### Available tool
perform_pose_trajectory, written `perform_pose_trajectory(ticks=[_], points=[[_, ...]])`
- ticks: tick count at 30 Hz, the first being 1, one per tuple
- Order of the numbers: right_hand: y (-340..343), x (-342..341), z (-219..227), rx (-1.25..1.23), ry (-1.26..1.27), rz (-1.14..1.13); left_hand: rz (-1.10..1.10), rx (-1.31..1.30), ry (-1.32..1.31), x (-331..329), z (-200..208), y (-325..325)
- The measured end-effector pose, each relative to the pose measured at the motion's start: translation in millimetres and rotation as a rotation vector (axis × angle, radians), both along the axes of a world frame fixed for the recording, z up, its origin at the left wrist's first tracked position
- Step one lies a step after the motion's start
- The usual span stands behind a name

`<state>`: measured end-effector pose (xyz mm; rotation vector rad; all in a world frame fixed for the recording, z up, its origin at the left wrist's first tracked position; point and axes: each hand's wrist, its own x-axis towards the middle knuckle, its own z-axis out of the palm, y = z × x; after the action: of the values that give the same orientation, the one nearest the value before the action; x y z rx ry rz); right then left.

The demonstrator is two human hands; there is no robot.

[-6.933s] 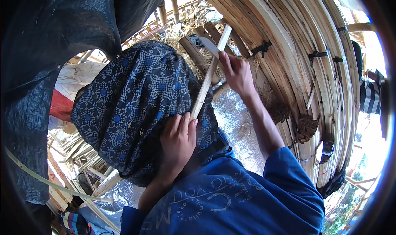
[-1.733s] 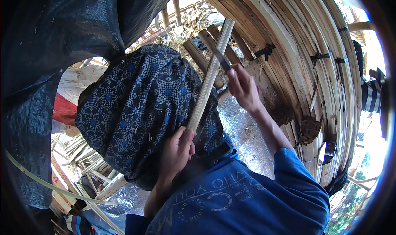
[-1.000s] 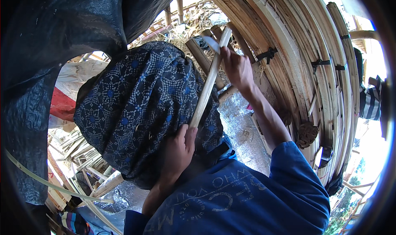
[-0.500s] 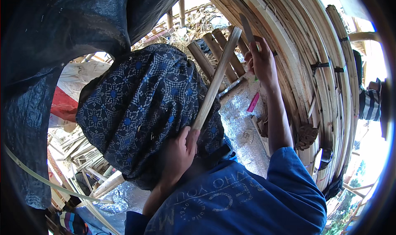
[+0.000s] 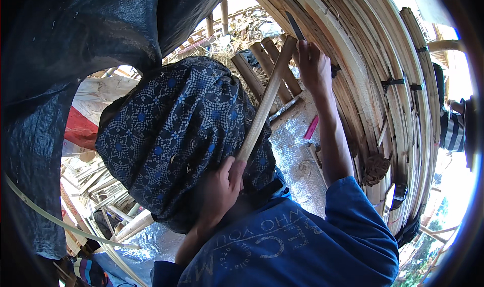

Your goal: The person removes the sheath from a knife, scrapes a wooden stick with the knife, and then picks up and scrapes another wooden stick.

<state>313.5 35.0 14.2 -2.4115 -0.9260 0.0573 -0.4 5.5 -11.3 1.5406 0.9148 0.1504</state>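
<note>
My left hand point(image 5: 225, 184) is closed around the near end of a flat bamboo strip point(image 5: 263, 108). The strip slants up and away to the right, across the edge of a dark blue patterned cloth point(image 5: 174, 130) draped over my lap. In my right hand point(image 5: 315, 70), beside the strip's far end, is a knife point(image 5: 295, 26) with its blade pointing up and left. The fingers are wrapped round its handle, which they mostly hide. Whether the blade touches the strip I cannot tell.
A stack of long wooden slats point(image 5: 363, 75) curves along the right. Beyond the strip lies a small bamboo slat rack point(image 5: 249, 75). A pink object point(image 5: 311, 127) rests on the silvery floor sheet point(image 5: 297, 158). Cut bamboo pieces point(image 5: 91, 178) lie at left, under a black tarp point(image 5: 113, 24).
My right hand has shifted left and slightly up and has turned, bringing the knife nearer the strip's far end. My left hand keeps its hold, almost unmoved.
</note>
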Motion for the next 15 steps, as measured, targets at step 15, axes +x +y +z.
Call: perform_pose_trajectory(ticks=[15], points=[[-30.9,3.9,13.5,0.078,-0.154,0.432,0.019,-0.007,-0.012,0.6,-0.3,0.7]])
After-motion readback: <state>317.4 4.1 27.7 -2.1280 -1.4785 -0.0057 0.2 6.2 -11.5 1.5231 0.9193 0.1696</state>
